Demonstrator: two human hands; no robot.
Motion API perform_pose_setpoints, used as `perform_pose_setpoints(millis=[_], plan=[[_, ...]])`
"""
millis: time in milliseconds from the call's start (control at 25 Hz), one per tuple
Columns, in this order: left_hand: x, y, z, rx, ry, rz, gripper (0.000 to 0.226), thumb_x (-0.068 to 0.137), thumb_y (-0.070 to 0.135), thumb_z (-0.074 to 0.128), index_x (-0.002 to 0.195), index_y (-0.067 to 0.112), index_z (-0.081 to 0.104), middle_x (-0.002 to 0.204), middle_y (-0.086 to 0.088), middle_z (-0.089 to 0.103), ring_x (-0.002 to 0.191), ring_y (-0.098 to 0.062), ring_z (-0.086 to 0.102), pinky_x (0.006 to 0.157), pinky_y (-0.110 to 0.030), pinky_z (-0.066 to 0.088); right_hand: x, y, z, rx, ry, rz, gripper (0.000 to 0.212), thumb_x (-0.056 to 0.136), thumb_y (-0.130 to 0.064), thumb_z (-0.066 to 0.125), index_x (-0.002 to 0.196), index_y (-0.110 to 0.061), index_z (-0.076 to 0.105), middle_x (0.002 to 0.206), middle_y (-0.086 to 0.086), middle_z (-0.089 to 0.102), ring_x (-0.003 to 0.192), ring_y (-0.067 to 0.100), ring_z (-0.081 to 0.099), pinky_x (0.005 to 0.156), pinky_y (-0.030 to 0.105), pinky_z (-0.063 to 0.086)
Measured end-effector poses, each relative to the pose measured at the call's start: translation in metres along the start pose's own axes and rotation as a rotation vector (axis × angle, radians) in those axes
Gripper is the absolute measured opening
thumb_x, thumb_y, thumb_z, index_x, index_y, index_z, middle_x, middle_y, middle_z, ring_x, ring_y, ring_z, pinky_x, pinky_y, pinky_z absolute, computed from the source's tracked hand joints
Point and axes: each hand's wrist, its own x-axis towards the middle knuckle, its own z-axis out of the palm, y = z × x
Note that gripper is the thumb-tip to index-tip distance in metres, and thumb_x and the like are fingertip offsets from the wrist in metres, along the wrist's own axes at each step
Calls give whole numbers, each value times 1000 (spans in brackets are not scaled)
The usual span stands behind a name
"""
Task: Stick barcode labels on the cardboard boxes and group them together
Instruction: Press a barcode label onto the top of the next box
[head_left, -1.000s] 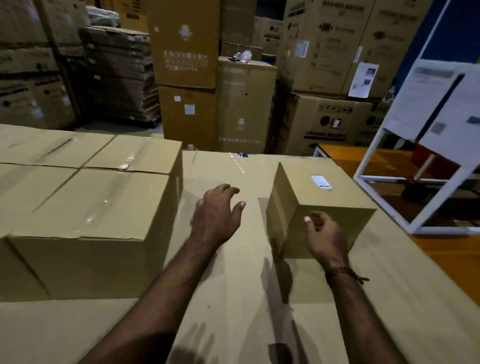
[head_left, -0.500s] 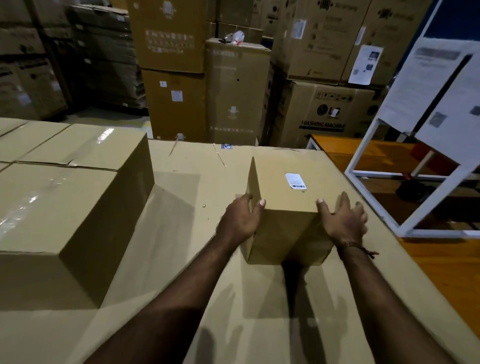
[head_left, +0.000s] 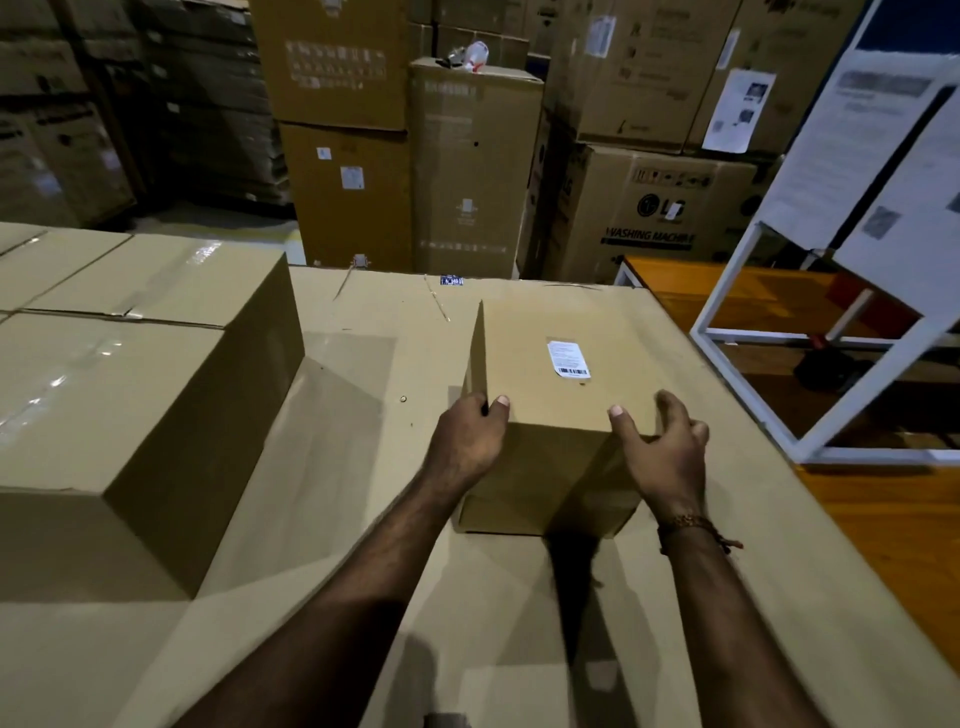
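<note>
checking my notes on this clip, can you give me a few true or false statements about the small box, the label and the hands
1. The small box has a barcode label on its top face. True.
2. Only the left hand is on the small box. False: the right hand holds its other near corner.
3. The small box touches the large taped box. False: bare cardboard surface lies between them.
4. The right wrist wears a bracelet. True.
5. The small box stands to the right of the large taped box. True.
</note>
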Motion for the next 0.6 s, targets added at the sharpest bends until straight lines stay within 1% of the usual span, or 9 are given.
perform_pose_setpoints(millis=[80, 120, 160, 240, 320, 440, 600], plan=[[-18, -1, -22, 7, 36, 22, 38, 109, 43, 48, 111, 13, 71, 104, -3, 73, 102, -26, 68, 81, -35, 50, -29, -13, 0, 35, 20, -17, 80, 92, -61, 74, 158, -26, 47, 151, 9, 45, 131, 33, 59, 111, 42, 50], [-29, 0, -35, 13, 48, 35, 37, 110, 43, 49, 113, 14, 72, 105, -2, 73, 101, -24, 68, 81, -33, 49, -43, -19, 0, 47, 29, -21, 79, 92, -61, 75, 158, -26, 48, 151, 8, 46, 130, 32, 60, 111, 42, 50], [-39, -1, -47, 14, 57, 45, 37, 110, 43, 49, 119, 15, 72, 109, -1, 74, 102, -22, 68, 83, -33, 50, -59, -25, 0, 54, 37, -25, 79, 91, -62, 75, 157, -27, 49, 151, 7, 47, 131, 31, 59, 111, 43, 50], [-64, -6, -70, -4, 70, 65, 40, 110, 42, 50, 132, 16, 70, 120, 1, 74, 110, -19, 68, 94, -34, 53, -90, -34, -2, 58, 63, -51, 80, 89, -62, 77, 155, -27, 51, 151, 6, 49, 134, 29, 57, 112, 43, 49], [-92, -16, -94, -37, 88, 66, 43, 109, 43, 50, 140, 17, 67, 128, 2, 73, 117, -18, 67, 102, -36, 54, -126, -44, -4, 69, 94, -76, 80, 87, -60, 80, 154, -27, 52, 151, 6, 50, 136, 27, 56, 114, 42, 48], [-130, -38, -123, -78, 118, 38, 42, 109, 43, 50, 139, 21, 68, 126, 5, 73, 115, -16, 67, 99, -35, 55, -178, -59, -4, 84, 108, -91, 81, 85, -57, 83, 154, -27, 52, 153, 4, 51, 140, 24, 54, 115, 41, 47], [-180, -74, -160, -111, 145, -11, 39, 107, 44, 53, 134, 22, 72, 119, 8, 75, 110, -15, 69, 94, -32, 54, -246, -70, 4, 78, 99, -89, 83, 85, -53, 86, 155, -26, 51, 153, 4, 51, 141, 23, 53, 109, 33, 43]])
